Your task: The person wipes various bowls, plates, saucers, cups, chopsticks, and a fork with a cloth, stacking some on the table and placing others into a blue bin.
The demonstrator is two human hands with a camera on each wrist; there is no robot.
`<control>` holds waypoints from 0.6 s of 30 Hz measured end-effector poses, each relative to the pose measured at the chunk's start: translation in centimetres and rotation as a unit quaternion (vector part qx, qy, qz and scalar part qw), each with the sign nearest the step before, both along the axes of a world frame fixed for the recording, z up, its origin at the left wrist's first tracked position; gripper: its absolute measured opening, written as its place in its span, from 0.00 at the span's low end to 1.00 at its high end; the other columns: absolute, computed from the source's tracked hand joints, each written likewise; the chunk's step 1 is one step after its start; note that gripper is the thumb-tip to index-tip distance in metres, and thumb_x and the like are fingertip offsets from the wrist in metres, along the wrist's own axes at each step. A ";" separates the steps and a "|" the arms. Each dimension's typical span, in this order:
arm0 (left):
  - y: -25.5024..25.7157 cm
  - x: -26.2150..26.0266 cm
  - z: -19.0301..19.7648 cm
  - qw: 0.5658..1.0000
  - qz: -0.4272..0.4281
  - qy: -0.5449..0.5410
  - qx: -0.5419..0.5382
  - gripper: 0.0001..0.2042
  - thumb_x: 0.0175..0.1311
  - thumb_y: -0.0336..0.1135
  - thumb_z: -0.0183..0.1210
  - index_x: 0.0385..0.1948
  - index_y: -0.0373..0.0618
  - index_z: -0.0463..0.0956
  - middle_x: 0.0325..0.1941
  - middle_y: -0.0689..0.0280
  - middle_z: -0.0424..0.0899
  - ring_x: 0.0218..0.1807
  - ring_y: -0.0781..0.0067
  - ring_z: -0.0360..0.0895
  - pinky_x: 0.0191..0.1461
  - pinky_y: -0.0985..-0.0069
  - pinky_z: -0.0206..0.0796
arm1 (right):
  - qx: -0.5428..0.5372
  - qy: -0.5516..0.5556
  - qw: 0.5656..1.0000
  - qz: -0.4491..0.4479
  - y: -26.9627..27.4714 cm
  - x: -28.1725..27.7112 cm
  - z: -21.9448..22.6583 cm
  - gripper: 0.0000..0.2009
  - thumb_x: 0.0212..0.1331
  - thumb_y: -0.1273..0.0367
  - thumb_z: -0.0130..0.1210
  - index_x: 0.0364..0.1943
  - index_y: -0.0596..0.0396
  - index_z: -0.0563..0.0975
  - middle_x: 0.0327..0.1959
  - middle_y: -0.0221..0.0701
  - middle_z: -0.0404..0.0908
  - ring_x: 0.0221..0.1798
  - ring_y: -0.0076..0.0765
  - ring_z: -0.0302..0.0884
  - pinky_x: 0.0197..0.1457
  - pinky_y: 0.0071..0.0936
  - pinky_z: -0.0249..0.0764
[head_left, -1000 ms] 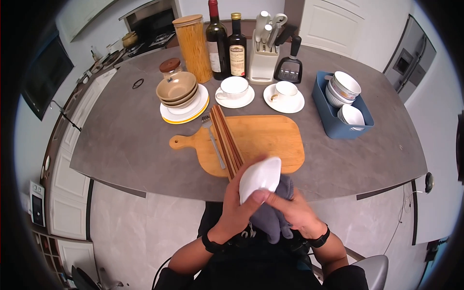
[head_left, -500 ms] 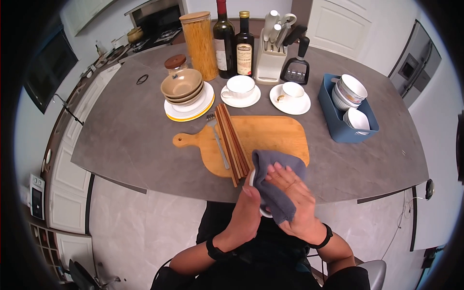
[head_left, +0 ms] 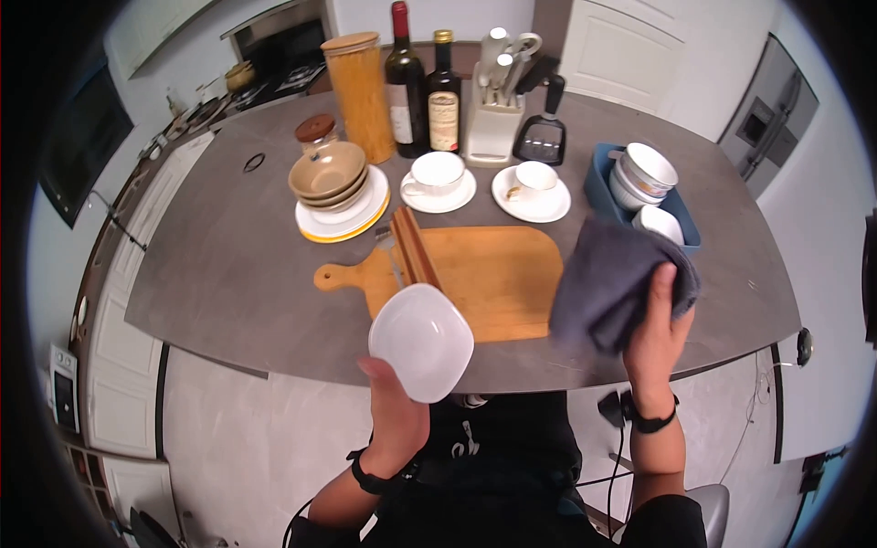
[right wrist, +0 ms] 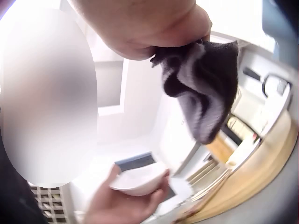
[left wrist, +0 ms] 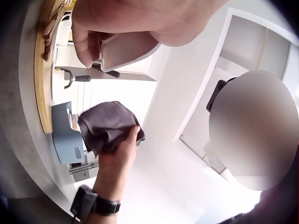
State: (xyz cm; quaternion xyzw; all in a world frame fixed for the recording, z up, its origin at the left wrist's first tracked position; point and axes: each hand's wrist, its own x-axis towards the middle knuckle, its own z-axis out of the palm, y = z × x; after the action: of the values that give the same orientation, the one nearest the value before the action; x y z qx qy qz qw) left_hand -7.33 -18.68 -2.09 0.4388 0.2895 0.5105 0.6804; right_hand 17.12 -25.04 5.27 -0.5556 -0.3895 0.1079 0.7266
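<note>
My left hand (head_left: 399, 416) holds a small white bowl (head_left: 422, 342) by its near left side, thumb at the rim. The bowl's hollow faces up toward the head camera, above the table's front edge. Off to the right, my right hand (head_left: 656, 342) grips a dark grey cloth (head_left: 603, 283), which hangs in folds and partly covers the blue bin in the head view. In the left wrist view the cloth (left wrist: 110, 126) is bunched over the right hand's fingers. The right wrist view shows the left hand's fingers under the bowl (right wrist: 140, 179).
A wooden cutting board (head_left: 502, 288) bears chopsticks (head_left: 416, 247) and a fork (head_left: 385, 239). Behind it stand stacked brown bowls (head_left: 327, 172) on plates, two cups (head_left: 437, 173) on saucers, bottles (head_left: 444, 105) and a knife block (head_left: 494, 128). The blue bin (head_left: 599, 183) at right holds white bowls.
The hands were together, with the cloth pressed against the bowl. Now they are apart: the right hand has carried the cloth to the right, and the bowl has moved left and turned its hollow up.
</note>
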 end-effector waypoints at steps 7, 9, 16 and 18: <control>-1.6 0.8 -1.3 0.999 -0.023 0.013 -0.021 0.41 0.73 0.73 0.30 0.75 0.48 0.54 0.75 0.65 0.64 0.77 0.65 0.60 0.80 0.63 0.49 | -0.219 -0.414 0.862 0.193 3.0 -0.4 -2.3 0.26 0.65 0.57 0.63 0.57 0.66 0.77 0.50 0.51 0.83 0.53 0.58 0.81 0.59 0.44 0.77; -1.5 1.1 -0.3 0.998 -0.056 -0.010 0.011 0.42 0.72 0.74 0.30 0.75 0.49 0.54 0.76 0.65 0.63 0.77 0.65 0.60 0.80 0.62 0.50 | -0.207 -0.374 0.874 0.230 2.2 -0.5 -1.7 0.24 0.67 0.58 0.62 0.57 0.66 0.77 0.51 0.51 0.83 0.53 0.54 0.82 0.56 0.40 0.78; -1.5 4.4 1.2 0.973 -0.195 -0.001 0.120 0.51 0.63 0.77 0.44 0.75 0.37 0.51 0.74 0.55 0.64 0.75 0.61 0.64 0.76 0.63 0.58 | -0.284 -0.024 0.906 0.315 -1.0 -1.2 1.9 0.10 0.72 0.71 0.55 0.50 0.62 0.81 0.31 0.24 0.84 0.29 0.14 0.77 0.32 0.17 0.73; -1.8 5.1 1.1 0.965 -0.224 0.020 0.134 0.52 0.64 0.75 0.48 0.76 0.36 0.47 0.75 0.56 0.60 0.75 0.64 0.63 0.74 0.65 0.59 | -0.306 -0.027 0.899 0.313 -1.4 0.7 2.4 0.10 0.72 0.71 0.55 0.49 0.62 0.81 0.30 0.24 0.84 0.28 0.13 0.76 0.31 0.17 0.73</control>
State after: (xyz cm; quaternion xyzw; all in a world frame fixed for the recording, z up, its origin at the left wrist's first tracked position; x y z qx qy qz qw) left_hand -2.23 -20.48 -1.02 0.5896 0.1260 0.3707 0.7065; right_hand 17.82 -26.41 7.65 -0.6030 -0.5103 0.4285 0.4386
